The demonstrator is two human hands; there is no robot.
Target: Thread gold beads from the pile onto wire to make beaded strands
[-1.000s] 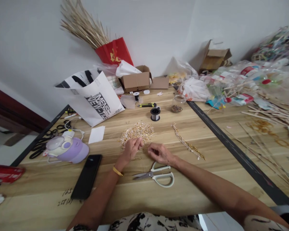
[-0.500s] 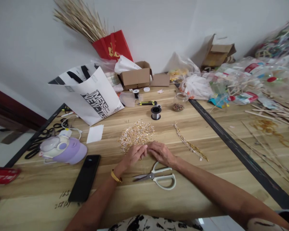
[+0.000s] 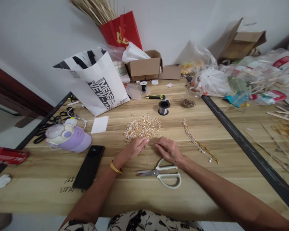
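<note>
Just in front of a pile of gold and clear beads [image 3: 143,126], my left hand [image 3: 135,148] has its fingertips pinched together. My right hand [image 3: 170,150] faces it with fingers bent and closed. A thin strand [image 3: 151,143] spans the small gap between them; its kind is too fine to make out. A few tiny gold bits lie under the left fingers. Scissors [image 3: 159,173] with white handles rest partly open below the right hand. Right of that hand lies a bundle of beaded strands [image 3: 198,142], silvery and gold.
Behind the beads stand a wire spool [image 3: 163,108], a yellow-black utility knife [image 3: 155,97] and a glass jar [image 3: 192,97]. On the left are a purple bottle [image 3: 72,138], a black phone [image 3: 89,166] and a white bag [image 3: 98,85]. Plastic bottles [image 3: 267,96] crowd the right.
My hands have drawn slightly apart, so the strand now shows between them. The whole view has shifted, with the tabletop things appearing farther right and higher.
</note>
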